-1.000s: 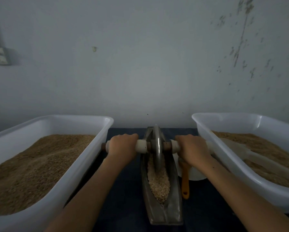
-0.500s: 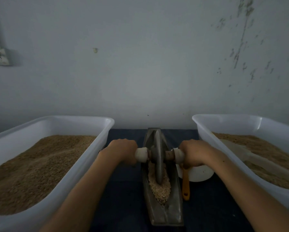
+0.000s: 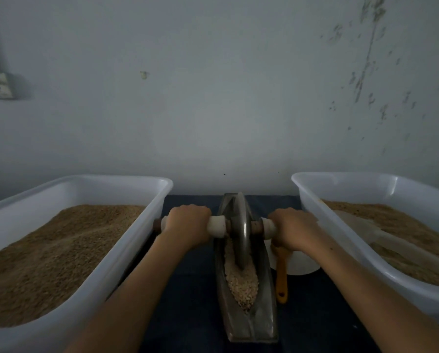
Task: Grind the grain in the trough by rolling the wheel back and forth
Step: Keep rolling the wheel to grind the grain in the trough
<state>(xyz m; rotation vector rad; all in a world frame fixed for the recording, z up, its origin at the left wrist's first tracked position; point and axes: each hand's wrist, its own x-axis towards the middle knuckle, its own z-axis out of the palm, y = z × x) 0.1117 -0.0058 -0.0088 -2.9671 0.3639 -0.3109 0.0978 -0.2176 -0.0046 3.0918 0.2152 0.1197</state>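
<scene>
The likeliest trouble from here is sideways tilt: if one hand bears down harder than the other, the thin grey metal wheel [image 3: 239, 234] could ride up a sloping wall of the long, boat-shaped grey metal trough [image 3: 249, 319] and push the pale crushed grain [image 3: 241, 282] over the rim onto the dark blue cloth [image 3: 195, 312]; a long stroke toward the near, pointed end of the grain heap could spill it the same way; the orange-handled tool [image 3: 281, 278] lying just beside the trough's right wall could also be knocked. The left hand [image 3: 187, 225] is curled round the white-sleeved wooden axle handle [image 3: 217, 226] on the wheel's left; the right hand [image 3: 293, 229] grips the matching handle on its right; the wheel stands upright between them, its lower edge sunk in the grain, in the far half of the trough. White plastic tubs [image 3: 147, 225] of brown grain flank the trough on both sides.
</scene>
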